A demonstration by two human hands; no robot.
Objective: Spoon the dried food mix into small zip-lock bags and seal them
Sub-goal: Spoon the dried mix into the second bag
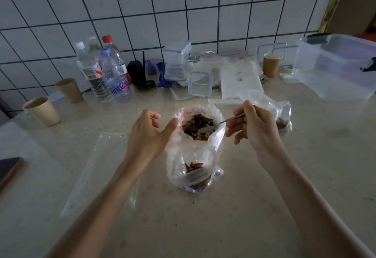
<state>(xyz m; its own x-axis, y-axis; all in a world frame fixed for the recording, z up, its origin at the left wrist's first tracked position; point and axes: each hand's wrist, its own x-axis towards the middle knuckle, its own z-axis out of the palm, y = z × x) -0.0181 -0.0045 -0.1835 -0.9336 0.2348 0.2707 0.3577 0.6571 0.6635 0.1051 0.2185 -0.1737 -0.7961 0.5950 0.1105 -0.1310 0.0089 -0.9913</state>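
Note:
A large clear plastic bag (193,152) stands open on the counter, full of dark dried food mix (196,126). My right hand (256,127) pinches the handle of a metal spoon (209,128), whose bowl lies on the mix in the bag's mouth. My left hand (147,133) hovers at the bag's left side with its thumb against the rim and its fingers loosely curled, holding nothing. An empty zip-lock bag (101,168) lies flat under my left forearm. A small bag (281,115) with some mix in it sits behind my right hand, partly hidden.
Water bottles (105,70) and clear lidded boxes (177,62) line the tiled back wall. Paper cups (41,111) stand at left, another cup (271,64) at back right. A big clear storage tub (335,66) fills the right. A dark flat object (9,168) lies at the left edge.

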